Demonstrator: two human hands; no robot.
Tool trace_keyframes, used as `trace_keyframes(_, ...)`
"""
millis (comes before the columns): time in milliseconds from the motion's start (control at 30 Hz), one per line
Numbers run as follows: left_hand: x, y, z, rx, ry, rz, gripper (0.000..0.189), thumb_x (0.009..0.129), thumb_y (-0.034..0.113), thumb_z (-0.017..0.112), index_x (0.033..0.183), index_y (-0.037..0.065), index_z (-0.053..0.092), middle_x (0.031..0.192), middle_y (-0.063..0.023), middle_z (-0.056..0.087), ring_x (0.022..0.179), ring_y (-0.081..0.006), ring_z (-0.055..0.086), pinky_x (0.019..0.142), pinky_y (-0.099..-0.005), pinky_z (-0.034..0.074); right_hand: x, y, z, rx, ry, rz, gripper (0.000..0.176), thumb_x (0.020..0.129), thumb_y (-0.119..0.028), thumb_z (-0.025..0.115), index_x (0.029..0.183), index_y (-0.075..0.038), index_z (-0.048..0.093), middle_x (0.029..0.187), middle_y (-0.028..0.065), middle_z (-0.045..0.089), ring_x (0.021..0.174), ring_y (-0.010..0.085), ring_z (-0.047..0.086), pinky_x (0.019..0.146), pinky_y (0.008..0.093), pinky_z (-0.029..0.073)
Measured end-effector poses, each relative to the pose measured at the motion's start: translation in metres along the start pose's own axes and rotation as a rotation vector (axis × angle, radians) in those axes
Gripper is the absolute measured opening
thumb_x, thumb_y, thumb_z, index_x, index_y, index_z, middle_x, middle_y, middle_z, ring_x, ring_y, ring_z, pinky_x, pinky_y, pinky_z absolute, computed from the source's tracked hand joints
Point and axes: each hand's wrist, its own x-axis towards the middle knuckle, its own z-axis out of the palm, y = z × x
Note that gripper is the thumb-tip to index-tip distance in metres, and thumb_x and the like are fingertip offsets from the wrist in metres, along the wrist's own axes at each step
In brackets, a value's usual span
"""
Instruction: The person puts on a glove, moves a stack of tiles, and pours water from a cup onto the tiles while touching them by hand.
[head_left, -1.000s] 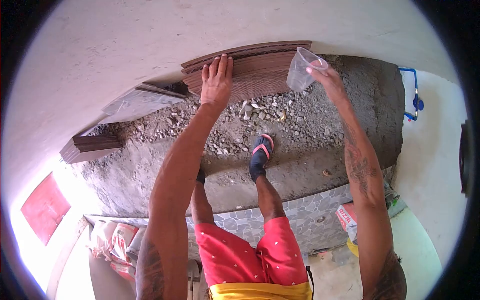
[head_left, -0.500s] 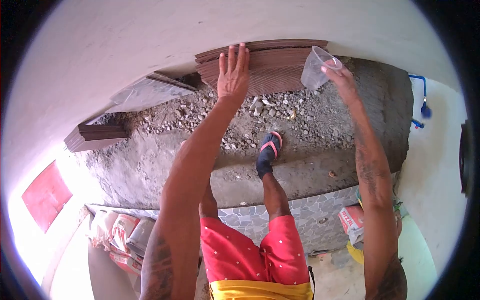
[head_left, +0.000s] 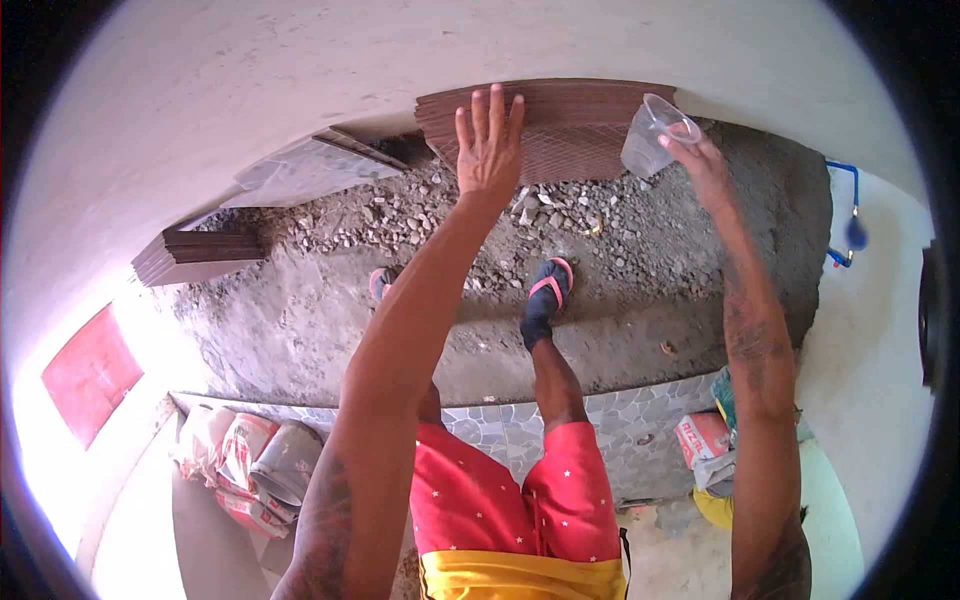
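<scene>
A stack of brown tiles [head_left: 585, 140] with a criss-cross ridged face leans against the wall at the far side of the gravel. My left hand [head_left: 488, 155] lies flat over the left part of this stack, fingers stretched upward and holding nothing. At the stack's right end, my right hand [head_left: 705, 170] grips a clear plastic cup [head_left: 643, 142] near its rim, thumb outside. The cup is tilted, and I see nothing inside it.
Gravel [head_left: 540, 225] covers the rough cement floor [head_left: 280, 320]. Grey tiles [head_left: 320, 178] and a smaller brown stack [head_left: 205, 255] stand along the left wall. Sacks [head_left: 245, 450] lie lower left, another sack [head_left: 703, 437] lower right. A blue pipe [head_left: 856, 190] juts from the right wall.
The tiles' top edges sit closer together against the wall than before. The view has shifted slightly, and my left foot now shows. Both hands keep their places at the stack.
</scene>
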Motion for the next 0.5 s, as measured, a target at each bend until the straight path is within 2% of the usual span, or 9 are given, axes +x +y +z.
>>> trace_keyframes(67,-0.033,0.003,-0.006,-0.096,0.04,-0.025,0.076,0.083,0.017,0.063,0.148,0.005,0.026,0.155,-0.0175,0.018,0.143,-0.0387,0.02,0.114,-0.0569,0.019,-0.019,-0.008,-0.002,-0.022,0.048,0.008,0.048,0.081,-0.034,0.076,0.114,-0.003,0.06,0.109,0.0116,0.065,0.103,0.0187,0.06,0.092,0.0314,0.045)
trace_keyframes(133,-0.078,0.005,-0.015,-0.187,-0.102,-0.098,0.078,0.081,0.023,0.067,0.147,0.004,0.029,0.154,-0.0199,0.019,0.142,-0.0392,0.022,0.113,-0.0568,0.02,-0.039,-0.012,-0.001,0.027,0.092,-0.013,0.048,0.082,-0.034,0.075,0.114,-0.003,0.059,0.108,0.0123,0.065,0.098,0.0192,0.062,0.088,0.0307,0.047)
trace_keyframes(200,-0.132,-0.003,-0.027,-0.273,-0.257,-0.193,0.071,0.085,0.025,0.061,0.145,0.002,0.032,0.154,-0.0227,0.02,0.142,-0.0384,0.023,0.114,-0.0531,0.019,-0.058,-0.009,-0.01,-0.066,0.126,0.02,0.046,0.083,-0.034,0.074,0.113,-0.003,0.059,0.107,0.013,0.066,0.094,0.0197,0.064,0.084,0.0314,0.049)
trace_keyframes(267,-0.186,-0.017,-0.038,-0.379,-0.374,-0.34,0.074,0.084,0.028,0.065,0.145,0.001,0.033,0.153,-0.0227,0.022,0.14,-0.0378,0.025,0.114,-0.0508,0.02,-0.075,-0.015,-0.022,-0.209,0.145,0.101,0.041,0.083,-0.03,0.074,0.109,-0.003,0.059,0.102,0.0138,0.067,0.091,0.0202,0.064,0.079,0.0333,0.051)
trace_keyframes(333,-0.242,-0.037,-0.049,-0.369,-0.433,-0.469,0.071,0.083,0.029,0.067,0.143,0.003,0.038,0.149,-0.0243,0.029,0.136,-0.0393,0.031,0.111,-0.0507,0.025,-0.089,-0.011,-0.035,-0.378,0.192,0.107,0.041,0.083,-0.028,0.074,0.11,-0.002,0.058,0.101,0.014,0.066,0.092,0.0208,0.064,0.078,0.0341,0.051)
trace_keyframes(367,-0.277,-0.054,-0.042,-0.438,-0.397,-0.518,0.065,0.084,0.027,0.066,0.139,0.004,0.043,0.145,-0.0241,0.035,0.132,-0.039,0.037,0.108,-0.0496,0.031,-0.095,-0.013,-0.038,-0.459,0.211,0.106,0.041,0.083,-0.027,0.074,0.111,-0.001,0.057,0.1,0.014,0.066,0.092,0.0211,0.064,0.077,0.0345,0.051)
trace_keyframes(400,-0.304,-0.068,-0.041,-0.504,-0.359,-0.57,0.059,0.084,0.026,0.066,0.136,0.005,0.047,0.142,-0.0239,0.041,0.128,-0.0387,0.043,0.104,-0.0485,0.036,-0.103,-0.021,-0.04,-0.461,0.195,0.068,0.042,0.084,-0.026,0.073,0.112,-0.001,0.056,0.101,0.0144,0.065,0.093,0.0214,0.064,0.078,0.0344,0.052)
trace_keyframes(500,-0.33,-0.095,-0.084,-0.706,-0.459,-0.821,0.044,0.085,0.025,0.066,0.124,0.005,0.058,0.131,-0.0215,0.053,0.116,-0.0374,0.055,0.093,-0.0447,0.047,-0.136,-0.059,-0.03,-0.375,0.146,-0.013,0.044,0.085,-0.021,0.072,0.118,0.001,0.053,0.108,0.0158,0.064,0.097,0.022,0.064,0.08,0.0342,0.052)
